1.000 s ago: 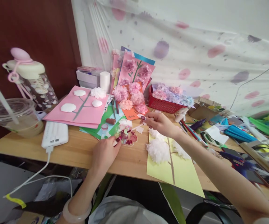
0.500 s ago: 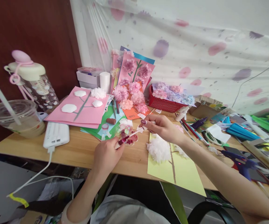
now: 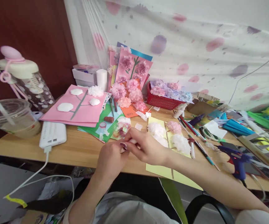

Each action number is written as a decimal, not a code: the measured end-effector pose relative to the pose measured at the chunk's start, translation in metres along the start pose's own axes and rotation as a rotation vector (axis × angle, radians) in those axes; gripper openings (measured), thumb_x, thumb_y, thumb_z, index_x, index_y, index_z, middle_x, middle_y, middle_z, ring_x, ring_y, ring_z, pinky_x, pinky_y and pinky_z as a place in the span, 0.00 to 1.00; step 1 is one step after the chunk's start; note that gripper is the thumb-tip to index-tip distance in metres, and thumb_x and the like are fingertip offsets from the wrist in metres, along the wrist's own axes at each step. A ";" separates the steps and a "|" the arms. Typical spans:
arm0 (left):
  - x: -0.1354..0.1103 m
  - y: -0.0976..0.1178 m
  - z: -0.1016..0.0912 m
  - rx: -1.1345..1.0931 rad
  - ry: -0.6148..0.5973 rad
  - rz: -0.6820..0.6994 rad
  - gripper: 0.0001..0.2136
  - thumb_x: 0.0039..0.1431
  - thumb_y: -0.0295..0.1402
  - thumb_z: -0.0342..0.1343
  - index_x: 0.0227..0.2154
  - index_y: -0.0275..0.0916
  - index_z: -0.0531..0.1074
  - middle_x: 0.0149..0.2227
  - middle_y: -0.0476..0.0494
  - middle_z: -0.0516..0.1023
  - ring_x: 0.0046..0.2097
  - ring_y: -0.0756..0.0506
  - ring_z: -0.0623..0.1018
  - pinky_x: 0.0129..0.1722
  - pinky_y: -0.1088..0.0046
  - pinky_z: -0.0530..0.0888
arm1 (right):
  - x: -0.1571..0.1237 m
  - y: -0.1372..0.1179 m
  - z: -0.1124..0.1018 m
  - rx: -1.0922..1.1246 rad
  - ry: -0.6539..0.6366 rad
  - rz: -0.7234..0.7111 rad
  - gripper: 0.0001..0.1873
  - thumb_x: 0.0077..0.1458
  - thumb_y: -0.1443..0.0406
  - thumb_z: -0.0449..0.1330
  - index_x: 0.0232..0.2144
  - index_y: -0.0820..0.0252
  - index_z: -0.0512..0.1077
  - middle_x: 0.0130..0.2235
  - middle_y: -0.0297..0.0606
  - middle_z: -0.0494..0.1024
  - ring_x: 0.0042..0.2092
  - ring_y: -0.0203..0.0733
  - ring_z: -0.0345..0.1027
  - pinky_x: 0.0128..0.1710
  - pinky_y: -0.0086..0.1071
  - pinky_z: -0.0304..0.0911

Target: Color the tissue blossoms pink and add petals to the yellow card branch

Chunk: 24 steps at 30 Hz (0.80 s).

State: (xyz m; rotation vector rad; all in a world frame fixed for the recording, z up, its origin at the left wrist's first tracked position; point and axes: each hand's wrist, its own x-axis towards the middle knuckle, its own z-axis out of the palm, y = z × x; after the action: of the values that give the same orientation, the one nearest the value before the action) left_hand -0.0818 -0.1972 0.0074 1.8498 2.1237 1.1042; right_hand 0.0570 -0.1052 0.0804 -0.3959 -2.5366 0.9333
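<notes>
Meeting over the near edge of the wooden table (image 3: pixel 78 149), the left hand (image 3: pixel 112 157) and right hand (image 3: pixel 146 146) touch each other. A small white piece (image 3: pixel 133 141) lies between thumb and fingers of the right, pinched there and mostly covered. The left is curled under and beside it, knuckles up, its fingertips hidden, so I cannot tell what it is closed on. The right wrist is bent slightly, its forearm slanting in across the yellow card (image 3: pixel 156 168).

That card is flat, with ruffled white flowers (image 3: pixel 181 143) and one pink flower (image 3: pixel 174 127) (all fluffy, frilled at the edges) around a drawn brown stem. Just right of it lies a brush (image 3: pixel 192 147) with a brown head. Just past the hands sits a palette (image 3: pixel 122 129) of round pans, partly blocked from sight by the right hand.

Farther left, a smooth pink card (image 3: pixel 55 116) bears flat-faced white shapes (image 3: pixel 65 107). Beyond are a perforated red plastic basket (image 3: pixel 162 102) of pastel flowers (image 3: pixel 169 88) and, behind everything, a creased, blotch-printed sheet (image 3: pixel 206 62).
</notes>
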 end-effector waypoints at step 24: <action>-0.003 0.022 0.002 0.048 -0.246 -0.050 0.10 0.60 0.30 0.52 0.26 0.38 0.75 0.25 0.42 0.79 0.29 0.44 0.78 0.28 0.71 0.62 | -0.028 0.009 0.019 0.125 0.313 0.213 0.17 0.59 0.59 0.56 0.20 0.56 0.58 0.19 0.26 0.60 0.21 0.31 0.52 0.20 0.27 0.48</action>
State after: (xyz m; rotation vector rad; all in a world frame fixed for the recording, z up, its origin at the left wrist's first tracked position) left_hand -0.0623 -0.1993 0.0181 1.8344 2.0584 0.7758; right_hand 0.0733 -0.1204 0.0537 -0.7234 -2.1717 1.0114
